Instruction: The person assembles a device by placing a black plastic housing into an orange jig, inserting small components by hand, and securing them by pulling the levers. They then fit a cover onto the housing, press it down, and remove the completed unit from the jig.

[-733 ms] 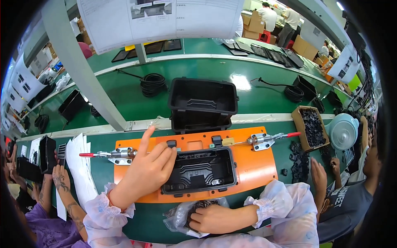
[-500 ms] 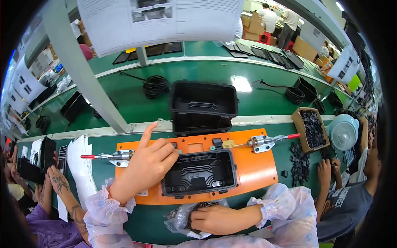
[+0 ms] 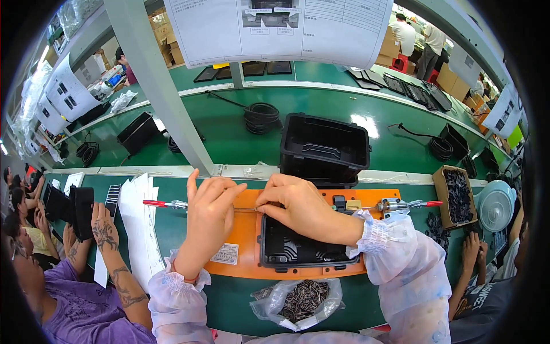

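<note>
A black plastic box (image 3: 309, 246) lies in an orange fixture plate (image 3: 240, 232), its open side up. Over the box's far left corner my right hand (image 3: 303, 209) pinches a thin metal pin (image 3: 247, 209) between thumb and fingers. The pin points left toward my left hand (image 3: 211, 209), whose index finger is raised while the others curl in; what those hold, if anything, is hidden. Nearer me a clear plastic bag (image 3: 271, 304) lies opened around a heap of small metal pins (image 3: 303, 301).
Toggle clamps with red handles (image 3: 163, 203) (image 3: 427, 204) flank the plate. Behind it stand stacked black boxes (image 3: 326, 146) and a coiled cable (image 3: 260, 117). At right are a carton of black parts (image 3: 455, 195) and a pale fan (image 3: 495, 206). Co-workers sit on both sides; papers (image 3: 137, 223) lie left.
My right hand has left the bag of pins and risen to the box's far left corner with a thin pin. The left hand stays near that corner. The view has shifted left.
</note>
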`<state>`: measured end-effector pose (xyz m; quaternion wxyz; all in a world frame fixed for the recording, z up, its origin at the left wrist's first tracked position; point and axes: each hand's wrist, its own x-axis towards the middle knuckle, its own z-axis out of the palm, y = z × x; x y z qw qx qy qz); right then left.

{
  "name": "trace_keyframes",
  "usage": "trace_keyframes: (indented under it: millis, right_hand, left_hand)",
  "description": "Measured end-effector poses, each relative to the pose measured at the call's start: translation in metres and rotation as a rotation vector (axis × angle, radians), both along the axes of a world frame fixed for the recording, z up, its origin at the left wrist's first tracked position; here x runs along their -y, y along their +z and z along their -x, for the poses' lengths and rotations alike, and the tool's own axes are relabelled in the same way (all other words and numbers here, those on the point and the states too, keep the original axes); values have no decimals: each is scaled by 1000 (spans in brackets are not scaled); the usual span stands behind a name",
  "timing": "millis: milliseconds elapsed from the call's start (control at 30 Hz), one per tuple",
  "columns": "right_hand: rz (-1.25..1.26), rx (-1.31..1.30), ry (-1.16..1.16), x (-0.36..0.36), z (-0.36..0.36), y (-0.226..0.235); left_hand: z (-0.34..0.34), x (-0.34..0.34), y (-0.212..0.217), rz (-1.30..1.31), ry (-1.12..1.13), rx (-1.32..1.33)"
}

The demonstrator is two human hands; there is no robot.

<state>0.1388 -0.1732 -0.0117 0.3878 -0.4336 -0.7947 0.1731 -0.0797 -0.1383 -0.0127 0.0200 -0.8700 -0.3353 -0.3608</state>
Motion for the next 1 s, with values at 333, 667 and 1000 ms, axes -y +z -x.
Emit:
trace_keyframes:
  millis: [333, 667, 1000]
  right_hand:
    - [-442, 617, 45, 27, -4, 3]
    - [112, 10, -410, 82, -128, 37]
    - [81, 36, -347, 92, -144, 16]
  left_hand:
    - [-14, 10, 7, -14, -80, -76]
    - [-66, 16, 8, 16, -394, -167]
    - [-118, 27, -4, -80, -573, -254]
